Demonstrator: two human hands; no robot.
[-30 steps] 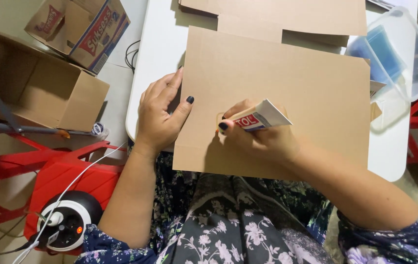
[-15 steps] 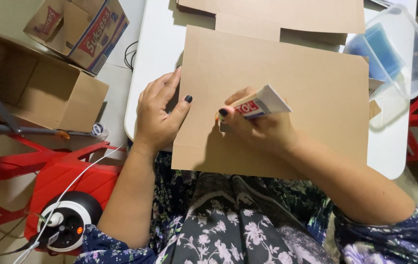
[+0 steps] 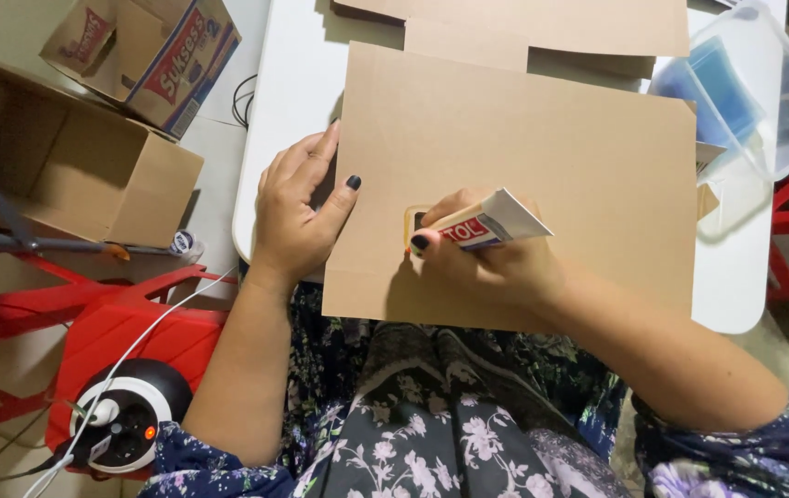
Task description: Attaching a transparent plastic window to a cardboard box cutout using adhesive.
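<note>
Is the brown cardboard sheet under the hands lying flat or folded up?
Flat. The cardboard sheet lies spread on the white table; the left hand presses it, the right hand holds a glue tube.

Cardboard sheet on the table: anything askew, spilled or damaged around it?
Nothing spilled or torn. The cardboard sheet overhangs the white table's near edge, over the lap. The left hand presses it flat; the right hand holds a glue tube on it.

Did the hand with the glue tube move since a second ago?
Yes. The right hand with the glue tube slid slightly left and up along the cardboard sheet, toward the left hand.
</note>
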